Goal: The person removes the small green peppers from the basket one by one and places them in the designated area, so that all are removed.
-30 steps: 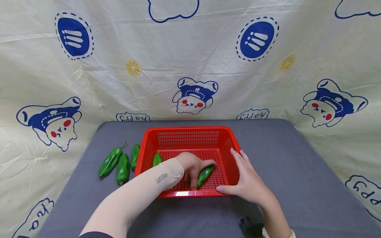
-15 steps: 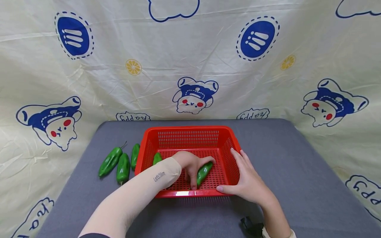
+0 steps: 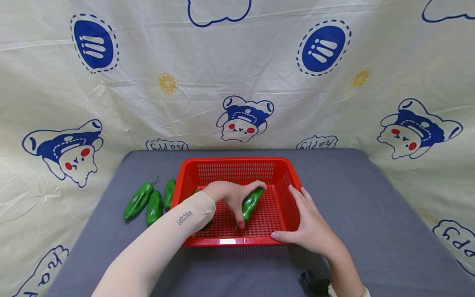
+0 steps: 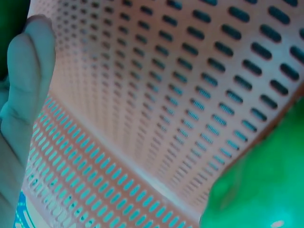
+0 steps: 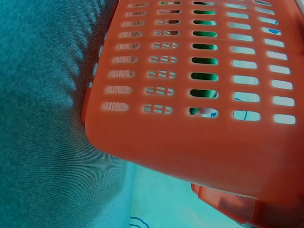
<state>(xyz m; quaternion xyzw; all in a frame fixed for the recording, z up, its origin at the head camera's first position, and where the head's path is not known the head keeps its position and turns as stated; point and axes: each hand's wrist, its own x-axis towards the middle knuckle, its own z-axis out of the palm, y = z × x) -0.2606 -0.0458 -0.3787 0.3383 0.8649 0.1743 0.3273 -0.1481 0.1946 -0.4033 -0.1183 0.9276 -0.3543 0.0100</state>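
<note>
Inside the red plastic basket (image 3: 237,241), my left hand (image 3: 231,197) pinches a green chili pepper (image 3: 251,203), thumb at its upper end and a finger near its lower end. The pepper stands slanted over the perforated floor. Other green peppers (image 3: 208,225) lie in the basket's left part, mostly hidden by my left forearm. A blurred green pepper (image 4: 261,185) fills the lower right of the left wrist view. My right hand (image 3: 309,225) rests on the basket's right front corner, thumb on the front rim and fingers extended along the right rim.
Left of the basket, several green peppers (image 3: 139,202) lie on the grey cloth-covered table (image 3: 371,231). A pale printed sheet (image 3: 237,78) hangs behind the table's back edge. A small black object (image 3: 313,284) is by my right wrist.
My left hand has lifted the pepper from near the basket's front wall and carried it slightly back and left. My right hand and the basket keep their place.
</note>
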